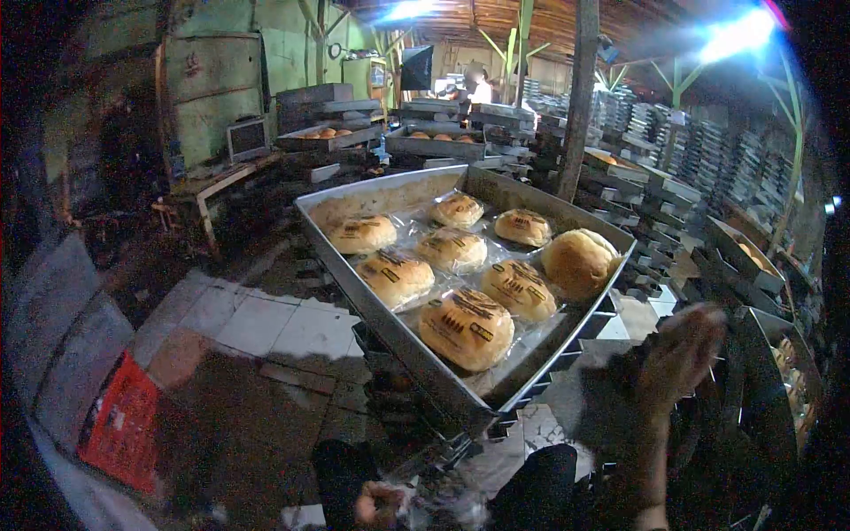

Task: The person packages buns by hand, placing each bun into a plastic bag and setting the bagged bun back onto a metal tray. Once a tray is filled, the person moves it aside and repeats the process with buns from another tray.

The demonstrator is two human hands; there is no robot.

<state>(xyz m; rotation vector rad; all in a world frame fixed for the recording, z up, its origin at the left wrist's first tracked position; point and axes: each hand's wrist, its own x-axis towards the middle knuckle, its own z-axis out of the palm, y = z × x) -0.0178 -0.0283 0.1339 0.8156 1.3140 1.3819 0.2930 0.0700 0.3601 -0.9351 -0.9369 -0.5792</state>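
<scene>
A metal tray (553, 376) stands in front of me on a stack of trays. In it lie several round buns in clear printed bags, such as the nearest wrapped bun (467, 329). At the tray's right corner sits a larger bun (580, 264) with no wrapper visible. Low in the view, my left hand (379, 503) is closed at the edge of some crumpled clear plastic bags (447, 506) by my lap. My right hand (683, 356) is raised right of the tray, apart from it, smeared by motion, its fingers stretched out and nothing seen in them.
To the right is another tray (753, 341) with wrapped goods inside. More trays of buns (434, 137) stand at the back, near a wooden post (580, 97). A red crate (122, 425) lies left on the tiled floor. A person (478, 88) is far behind.
</scene>
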